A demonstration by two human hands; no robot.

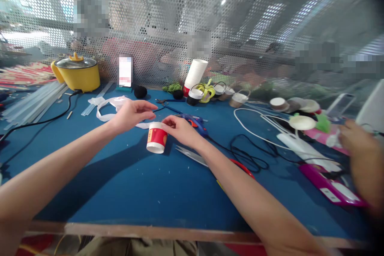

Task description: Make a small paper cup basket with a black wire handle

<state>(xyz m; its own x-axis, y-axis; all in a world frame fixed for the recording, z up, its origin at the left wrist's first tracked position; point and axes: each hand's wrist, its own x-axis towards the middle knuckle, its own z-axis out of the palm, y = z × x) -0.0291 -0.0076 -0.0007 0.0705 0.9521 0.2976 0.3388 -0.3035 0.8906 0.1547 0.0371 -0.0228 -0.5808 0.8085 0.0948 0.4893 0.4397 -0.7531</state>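
A small red and white paper cup (156, 139) is tilted above the blue table, one round white end facing me; whether that is its mouth or base I cannot tell. My right hand (181, 129) grips it from the right by its upper edge. My left hand (135, 114) hovers just left of the cup's top, fingers stretched out, with nothing visible in them. Behind that hand lies a loop of white ribbon (105, 118). A blue glue gun (196, 123) rests beyond my right hand. Scissors (192, 155) lie partly under my right forearm.
A yellow electric pot (82, 76) stands back left near clear plastic strips (33, 102). At the back are a phone (125, 71), black yarn balls (140, 92), stacked paper cups (196, 73) and small wrapped baskets (239, 98). Right: cables, a purple power strip (330, 188), another person's hand (352, 138).
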